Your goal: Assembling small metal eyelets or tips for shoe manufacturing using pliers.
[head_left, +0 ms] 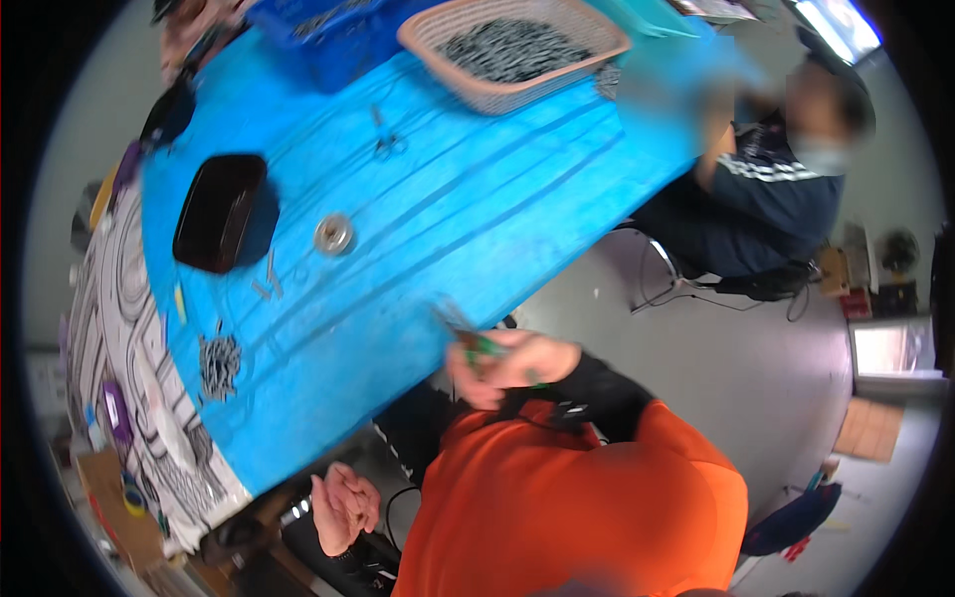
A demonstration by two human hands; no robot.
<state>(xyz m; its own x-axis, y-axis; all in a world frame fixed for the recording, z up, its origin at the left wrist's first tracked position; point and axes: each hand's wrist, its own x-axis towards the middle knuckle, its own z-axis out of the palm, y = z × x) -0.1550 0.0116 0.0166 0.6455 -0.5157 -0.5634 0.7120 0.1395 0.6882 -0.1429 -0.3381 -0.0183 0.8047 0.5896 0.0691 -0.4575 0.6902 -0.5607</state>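
Observation:
My right hand (527, 360) is closed around a green-handled tool (484, 345) near the front edge of the blue-covered table (398, 298). The tool's thin metal end points up and left over the table, too smeared by motion to tell its exact kind. Lower and to the left, off the table's edge, my left hand (345, 507) is held palm up. Its fingers are loosely bent and apart, and nothing lies in it.
On the table are a dark rectangular bin (221, 214), a small round tin (334, 234), scissors (386, 139), a pile of small grey pieces (219, 366), a blue crate (333, 50) and a peach basket (468, 88) of grey pieces. A person (766, 189) sits at the right.

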